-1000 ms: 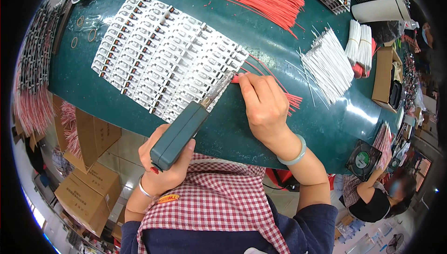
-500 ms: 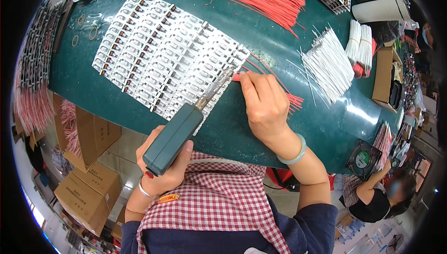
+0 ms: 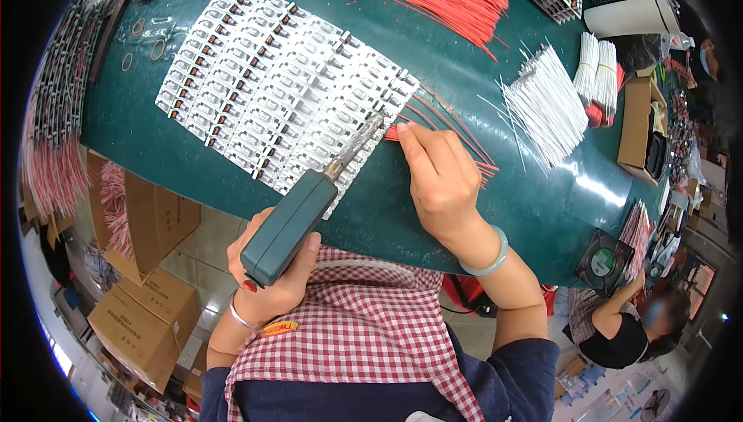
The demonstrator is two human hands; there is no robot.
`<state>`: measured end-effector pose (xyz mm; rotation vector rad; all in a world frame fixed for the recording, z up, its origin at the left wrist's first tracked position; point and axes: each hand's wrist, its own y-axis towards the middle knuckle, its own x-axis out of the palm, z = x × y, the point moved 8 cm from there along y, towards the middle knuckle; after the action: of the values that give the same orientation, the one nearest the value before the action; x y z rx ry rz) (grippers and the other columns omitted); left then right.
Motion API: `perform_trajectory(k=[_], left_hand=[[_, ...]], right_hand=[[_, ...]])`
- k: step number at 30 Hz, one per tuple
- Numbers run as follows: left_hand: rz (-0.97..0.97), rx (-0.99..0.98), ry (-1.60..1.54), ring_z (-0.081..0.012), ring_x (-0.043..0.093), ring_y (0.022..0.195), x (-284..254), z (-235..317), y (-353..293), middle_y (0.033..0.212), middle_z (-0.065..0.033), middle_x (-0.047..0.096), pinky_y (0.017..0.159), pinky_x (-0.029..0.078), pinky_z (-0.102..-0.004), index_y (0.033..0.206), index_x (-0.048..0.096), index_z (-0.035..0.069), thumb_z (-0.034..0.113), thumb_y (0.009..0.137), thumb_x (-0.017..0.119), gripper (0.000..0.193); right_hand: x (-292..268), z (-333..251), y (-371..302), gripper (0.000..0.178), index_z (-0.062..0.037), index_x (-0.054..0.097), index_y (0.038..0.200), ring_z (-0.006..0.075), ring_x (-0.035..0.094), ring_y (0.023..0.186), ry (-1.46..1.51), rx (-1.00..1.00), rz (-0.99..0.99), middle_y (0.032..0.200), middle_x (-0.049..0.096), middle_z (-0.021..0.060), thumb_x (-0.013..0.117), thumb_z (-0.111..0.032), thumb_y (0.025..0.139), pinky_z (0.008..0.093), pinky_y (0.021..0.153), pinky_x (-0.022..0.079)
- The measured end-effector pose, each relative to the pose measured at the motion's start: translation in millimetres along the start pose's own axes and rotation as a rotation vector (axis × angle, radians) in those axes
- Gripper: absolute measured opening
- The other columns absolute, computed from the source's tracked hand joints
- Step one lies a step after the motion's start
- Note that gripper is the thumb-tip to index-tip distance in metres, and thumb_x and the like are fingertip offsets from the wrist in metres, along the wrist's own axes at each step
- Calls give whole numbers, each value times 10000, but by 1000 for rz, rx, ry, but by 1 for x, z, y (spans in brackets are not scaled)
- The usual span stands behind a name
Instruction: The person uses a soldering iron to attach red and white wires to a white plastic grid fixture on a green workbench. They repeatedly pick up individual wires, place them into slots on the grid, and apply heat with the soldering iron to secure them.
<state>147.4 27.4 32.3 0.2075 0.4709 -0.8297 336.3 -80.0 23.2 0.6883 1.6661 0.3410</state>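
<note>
The left hand point(image 3: 279, 296) had its fingers wrapped around a dark green tool point(image 3: 285, 225); its metal tip point(image 3: 376, 123) was over the right edge of the white panel point(image 3: 290, 85), which lay on the counter point(image 3: 368, 240); the right hand point(image 3: 443, 182) pinched red wires point(image 3: 392, 135) just beside this edge; a loose pinch could misplace the wires; a slip of the tip, if hot, could burn the fingers.

Tool body point(image 3: 288, 228): matt plastic; shaft point(image 3: 356, 146): rough metal. Tabletop point(image 3: 542, 221): smooth, glossy. Apron point(image 3: 348, 337): woven cloth. Carton point(image 3: 143, 329): matt cardboard.
</note>
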Motion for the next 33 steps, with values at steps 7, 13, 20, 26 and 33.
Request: perform_trajectory(k=[7, 13, 20, 26, 33], left_hand=[[-28, 29, 37, -198, 690, 742, 1, 2, -1, 1013, -148, 719, 663, 538, -288, 1046, 715, -37, -3, 799, 788, 260], [-35, 21, 36, -192, 683, 730, 3, 2, -1, 962, -130, 711, 653, 530, -286, 1003, 703, -35, -6, 804, 784, 217], [-47, -38, 24, -203, 680, 726, 4, 1, 1, 910, -123, 700, 668, 528, -295, 975, 700, -36, -4, 786, 782, 209], [-16, -98, -14, -220, 689, 728, 3, -19, -17, 917, -135, 700, 665, 543, -310, 986, 722, -35, 4, 776, 781, 222], [7, -12, 31, -246, 718, 776, -2, -8, -14, 996, -169, 724, 698, 569, -314, 1031, 736, -49, 15, 786, 787, 258]], right_hand=[[0, -4, 3, 252, 73, 703, 972, 231, 630, 744, -27, 7, -16, 927, 688, 155, 713, 5, 729, 316, 606, 517], [2, -5, 4, 253, 72, 702, 966, 228, 620, 738, -57, 0, -43, 919, 682, 154, 712, -8, 726, 314, 626, 527], [4, -7, 5, 264, 74, 698, 974, 237, 622, 756, -65, 10, -66, 918, 674, 151, 697, -12, 724, 329, 647, 535], [3, -8, 6, 263, 75, 689, 978, 240, 620, 770, -74, 9, -81, 924, 667, 153, 691, -19, 732, 329, 654, 535], [4, -9, 6, 277, 74, 689, 984, 238, 620, 777, -91, 13, -94, 936, 667, 150, 691, -29, 727, 327, 657, 531]])
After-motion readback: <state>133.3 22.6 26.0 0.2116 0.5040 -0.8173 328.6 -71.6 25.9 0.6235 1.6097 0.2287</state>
